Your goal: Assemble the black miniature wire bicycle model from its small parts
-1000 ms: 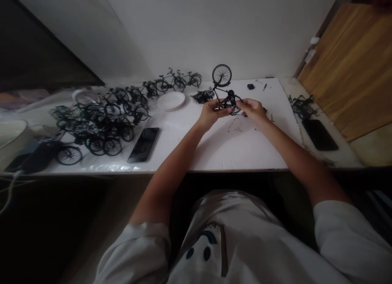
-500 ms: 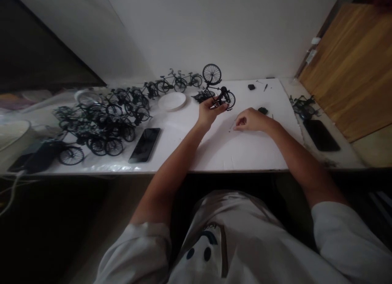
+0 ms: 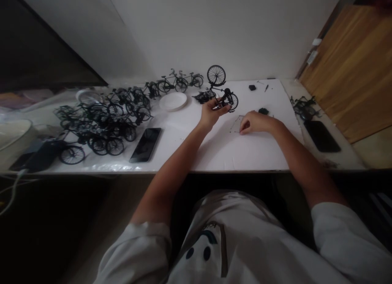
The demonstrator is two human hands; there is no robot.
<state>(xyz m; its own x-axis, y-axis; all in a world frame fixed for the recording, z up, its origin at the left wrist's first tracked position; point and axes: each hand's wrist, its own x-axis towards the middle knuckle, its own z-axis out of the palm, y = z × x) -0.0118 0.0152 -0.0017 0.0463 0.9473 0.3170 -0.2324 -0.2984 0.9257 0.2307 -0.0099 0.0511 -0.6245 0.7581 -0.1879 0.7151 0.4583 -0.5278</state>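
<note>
Gripping one upended black miniature bicycle point(image 3: 227, 91) with two thin-spoked wheels, upper centre of the view: the left hand point(image 3: 211, 115).
Apart from it, the right hand point(image 3: 256, 122) curls downward over the smooth white board point(image 3: 245, 153), whether pinching anything cannot be told; outward, one round white plate point(image 3: 173, 101), two flat black phones point(image 3: 145, 145).

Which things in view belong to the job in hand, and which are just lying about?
Likely in the job:
model bicycle, held by the left hand
tiny parts on the white surface, beside the right hand

Likely lying about:
left phone
right phone
round white dish
other bicycles at left, untouched
</note>
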